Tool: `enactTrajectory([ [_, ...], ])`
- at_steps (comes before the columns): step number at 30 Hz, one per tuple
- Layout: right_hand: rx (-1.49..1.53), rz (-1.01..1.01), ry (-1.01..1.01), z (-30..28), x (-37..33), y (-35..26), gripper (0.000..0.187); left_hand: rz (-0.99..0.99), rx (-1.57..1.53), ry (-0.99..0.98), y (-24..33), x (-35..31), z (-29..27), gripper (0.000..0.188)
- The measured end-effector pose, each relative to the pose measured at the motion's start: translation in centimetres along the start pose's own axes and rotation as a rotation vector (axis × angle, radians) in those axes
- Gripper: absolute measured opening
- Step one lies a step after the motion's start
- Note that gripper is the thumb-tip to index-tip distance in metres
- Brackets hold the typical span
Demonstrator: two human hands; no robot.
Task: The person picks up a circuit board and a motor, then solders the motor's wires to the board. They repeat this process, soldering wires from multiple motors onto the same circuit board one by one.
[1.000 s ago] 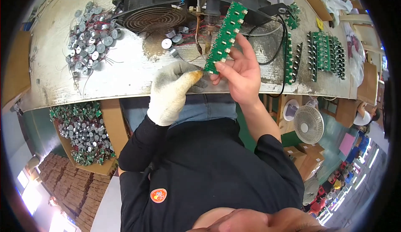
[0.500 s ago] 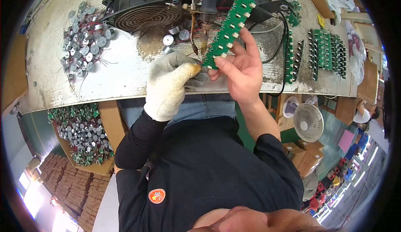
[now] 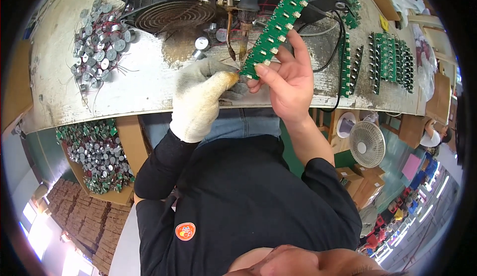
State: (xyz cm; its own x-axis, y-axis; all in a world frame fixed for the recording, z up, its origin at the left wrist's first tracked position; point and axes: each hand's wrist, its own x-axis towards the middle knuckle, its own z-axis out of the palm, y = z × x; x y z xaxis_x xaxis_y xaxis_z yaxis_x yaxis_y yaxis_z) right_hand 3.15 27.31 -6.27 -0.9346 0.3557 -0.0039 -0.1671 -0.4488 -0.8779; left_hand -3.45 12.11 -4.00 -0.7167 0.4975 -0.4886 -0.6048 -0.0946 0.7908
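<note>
My right hand [image 3: 290, 84], bare, pinches a long green circuit board [image 3: 274, 35] near its lower end, thumb on top. The board slants up to the right, with a row of small white connectors along one edge. My left hand [image 3: 201, 89], in a whitish glove with stained fingertips, is closed at the board's lower end. What its fingers hold, if anything, is hidden. Just above that end, an upright soldering iron [image 3: 246, 30] points down beside a thin bent brass tube [image 3: 229, 32]. I cannot tell whether the iron's tip touches the board.
Small round motors [image 3: 102, 49] with red wires lie heaped at the left. A black fan [image 3: 174, 17] with a rusty grille stands behind my left hand. More boards [image 3: 390, 59] are lined up at the right, past a black cable [image 3: 340, 52]. A carton [image 3: 131, 139] of wired parts sits below left.
The board has shifted slightly away from me and to the right, along with my right hand. My left hand stays closed at its lower end, almost unmoved.
</note>
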Motion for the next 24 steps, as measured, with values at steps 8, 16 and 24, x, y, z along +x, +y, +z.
enactTrajectory([
  [8,-0.006,-0.001,0.007,0.03,-0.18,0.34,0.073,0.036,0.038,0.007,-0.8,0.07,-0.54,0.015],
  [16,-0.017,0.011,0.005,0.04,-0.4,0.36,0.071,0.044,0.034,0.035,-0.8,-0.01,-0.45,0.017],
  [24,0.006,0.02,0.01,0.1,-0.48,0.41,0.073,0.08,0.012,0.055,-0.79,-0.04,-0.32,0.016],
])
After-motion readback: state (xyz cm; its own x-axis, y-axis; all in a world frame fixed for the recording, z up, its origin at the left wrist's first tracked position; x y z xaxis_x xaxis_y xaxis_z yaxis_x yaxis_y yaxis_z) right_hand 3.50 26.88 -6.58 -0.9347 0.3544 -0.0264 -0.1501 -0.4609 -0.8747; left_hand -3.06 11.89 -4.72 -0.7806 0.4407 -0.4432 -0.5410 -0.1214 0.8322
